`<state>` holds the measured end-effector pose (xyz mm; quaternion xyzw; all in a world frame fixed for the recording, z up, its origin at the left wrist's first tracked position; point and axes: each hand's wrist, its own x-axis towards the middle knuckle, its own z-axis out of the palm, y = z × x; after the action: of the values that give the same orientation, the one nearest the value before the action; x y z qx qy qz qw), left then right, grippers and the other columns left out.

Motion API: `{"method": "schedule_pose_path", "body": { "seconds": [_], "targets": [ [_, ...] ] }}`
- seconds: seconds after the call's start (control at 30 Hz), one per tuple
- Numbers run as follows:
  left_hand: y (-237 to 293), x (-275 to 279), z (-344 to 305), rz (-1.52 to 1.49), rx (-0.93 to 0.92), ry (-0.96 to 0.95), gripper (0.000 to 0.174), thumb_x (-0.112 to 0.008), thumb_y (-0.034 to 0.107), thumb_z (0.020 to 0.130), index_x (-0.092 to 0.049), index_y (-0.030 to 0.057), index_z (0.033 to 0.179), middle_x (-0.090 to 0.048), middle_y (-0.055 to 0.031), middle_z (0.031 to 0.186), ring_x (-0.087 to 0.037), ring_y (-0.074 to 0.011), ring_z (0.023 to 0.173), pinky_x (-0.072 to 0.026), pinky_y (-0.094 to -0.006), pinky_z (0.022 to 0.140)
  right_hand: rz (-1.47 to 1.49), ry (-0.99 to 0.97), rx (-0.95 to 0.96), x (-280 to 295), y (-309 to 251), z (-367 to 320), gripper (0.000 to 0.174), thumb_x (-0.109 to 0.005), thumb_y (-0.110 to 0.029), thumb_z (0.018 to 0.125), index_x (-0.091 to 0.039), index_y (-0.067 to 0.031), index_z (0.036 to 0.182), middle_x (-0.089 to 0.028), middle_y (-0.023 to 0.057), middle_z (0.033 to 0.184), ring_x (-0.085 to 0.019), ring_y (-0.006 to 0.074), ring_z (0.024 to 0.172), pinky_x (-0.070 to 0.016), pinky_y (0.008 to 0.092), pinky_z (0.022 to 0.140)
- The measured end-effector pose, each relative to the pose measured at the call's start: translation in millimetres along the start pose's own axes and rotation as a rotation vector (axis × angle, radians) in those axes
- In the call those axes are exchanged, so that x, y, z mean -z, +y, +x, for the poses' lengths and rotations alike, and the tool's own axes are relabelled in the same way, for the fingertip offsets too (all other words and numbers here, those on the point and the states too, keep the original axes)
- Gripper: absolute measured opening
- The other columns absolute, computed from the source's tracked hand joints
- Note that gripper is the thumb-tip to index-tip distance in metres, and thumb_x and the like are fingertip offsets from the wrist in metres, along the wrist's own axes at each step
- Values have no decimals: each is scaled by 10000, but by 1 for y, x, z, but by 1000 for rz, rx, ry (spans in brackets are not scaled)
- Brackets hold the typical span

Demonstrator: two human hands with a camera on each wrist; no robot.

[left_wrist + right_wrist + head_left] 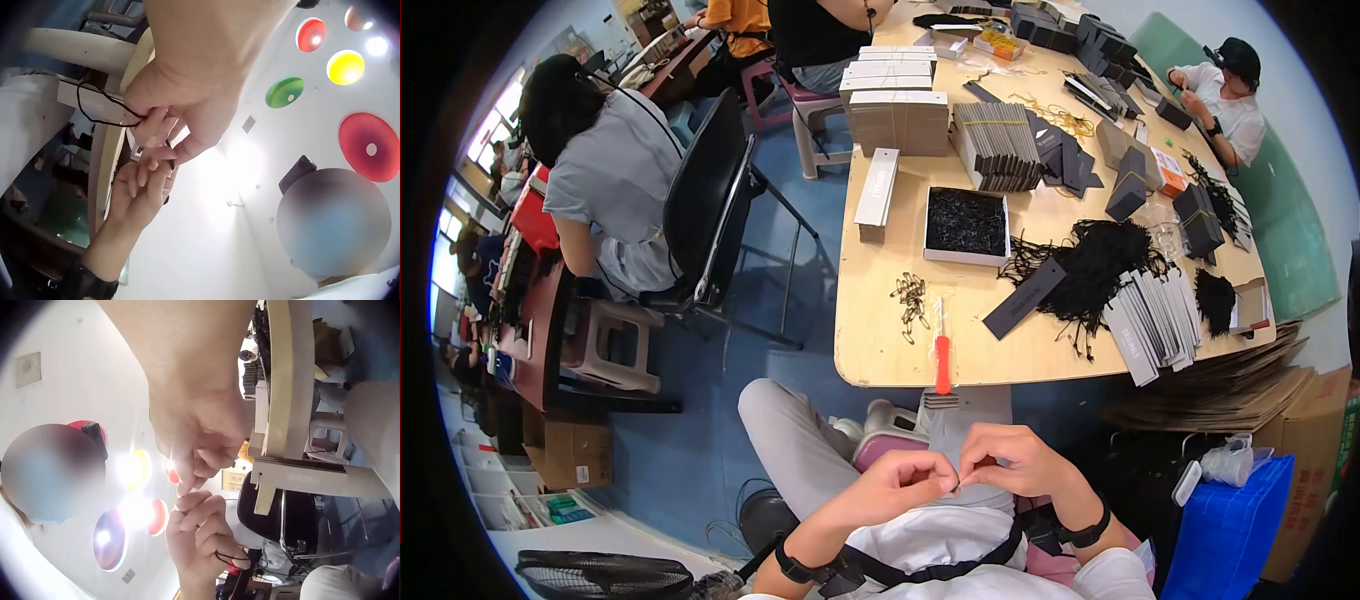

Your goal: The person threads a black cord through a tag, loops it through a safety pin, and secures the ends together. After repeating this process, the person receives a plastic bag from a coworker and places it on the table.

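Note:
Over the lap in the head view, the left hand and right hand meet at their fingertips, pinching a tiny dark piece. A thin black cord hangs in a loop from the curled fingers of the left hand in the left wrist view. Opposite it are the bent fingers of the right hand. The right wrist view shows the cord at the left hand, with the right hand touching its fingertips. What lies between the fingertips is mostly hidden.
Below the table edge is a stack of tags. On the table are a red-handled tool, metal clips, a box of black pieces, black cords and grey tags. Other people sit around.

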<state>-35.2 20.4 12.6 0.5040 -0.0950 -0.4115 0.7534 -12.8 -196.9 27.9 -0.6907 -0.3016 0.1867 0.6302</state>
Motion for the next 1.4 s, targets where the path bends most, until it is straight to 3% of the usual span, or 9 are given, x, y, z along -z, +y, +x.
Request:
{"method": "schedule_pose_path", "body": {
  "seconds": [0.23, 0.37, 0.43, 0.47, 0.57, 0.63, 0.83, 1.27, 1.4],
  "targets": [
    [8, -19, -3, 228, -175, 520, 145, -557, 141, 928, -576, -1, 910, -495, 32, 692, -402, -14, 563, -316, -176, 485, 84, 239, -167, -12, 0, -8, 79, -651, -24, 822, -578, -14, 850, -535, 38, 819, -505, 105, 669, -409, 224, 588],
    [-14, -5, -10, 130, -61, 385, 139, -554, 123, 926, -592, -9, 901, -481, 30, 660, -414, -22, 548, -310, -169, 475, -15, 340, -198, -19, 9, -12, 89, -655, -30, 824, -571, -14, 851, -537, 42, 818, -516, 104, 680, -414, 218, 578],
    [-20, -3, -12, -638, -23, 277, 141, -574, 109, 912, -618, -16, 961, -487, 32, 658, -422, -20, 557, -315, -170, 490, -55, 312, -175, -25, 15, -14, 95, -660, -34, 820, -573, -12, 850, -540, 45, 820, -523, 108, 685, -418, 222, 580],
    [-24, -5, -12, -636, -21, 277, 141, -574, 109, 912, -618, -16, 961, -487, 32, 658, -422, -20, 557, -315, -170, 490, -98, 286, -153, -28, 16, -16, 101, -665, -37, 815, -574, -11, 850, -544, 49, 823, -529, 113, 690, -423, 225, 581],
    [-36, -14, -2, -600, -81, 404, 165, -596, 96, 896, -647, -9, 1013, -516, 31, 674, -442, -15, 585, -325, -165, 510, -113, 266, -76, -33, 16, -16, 94, -667, 4, 795, -582, -8, 834, -541, 55, 831, -516, 112, 669, -419, 216, 571],
    [-42, -13, 3, 184, -322, 652, 179, -608, 99, 889, -669, -3, 1023, -528, 33, 692, -456, -17, 603, -336, -164, 525, -89, 266, -75, -31, 12, -15, 92, -669, 6, 790, -587, -8, 831, -555, 61, 840, -527, 119, 678, -424, 220, 574],
    [-37, -9, -8, 35, -96, 521, 159, -597, 98, 896, -673, -17, 975, -534, 43, 741, -447, -16, 642, -340, -167, 544, -59, 252, -61, -28, 14, -10, 78, -662, 15, 785, -602, -10, 828, -601, 81, 855, -566, 137, 716, -449, 232, 598],
    [-53, -4, -17, 102, -290, 405, 199, -567, 169, 925, -657, 1, 984, -551, 58, 731, -389, -22, 612, -321, -184, 529, 637, 241, -216, -32, 29, -15, 72, -530, -49, 915, -478, -1, 905, -590, 197, 1012, -642, 215, 786, -536, 299, 661],
    [-49, -3, -21, 221, -366, 355, 195, -545, 162, 934, -666, 9, 932, -564, -8, 894, -489, -66, 744, -416, -221, 658, 703, 281, -210, -34, 35, -14, 112, -531, -85, 926, -442, -18, 911, -595, 219, 996, -652, 238, 772, -544, 317, 673]
  ]
}}
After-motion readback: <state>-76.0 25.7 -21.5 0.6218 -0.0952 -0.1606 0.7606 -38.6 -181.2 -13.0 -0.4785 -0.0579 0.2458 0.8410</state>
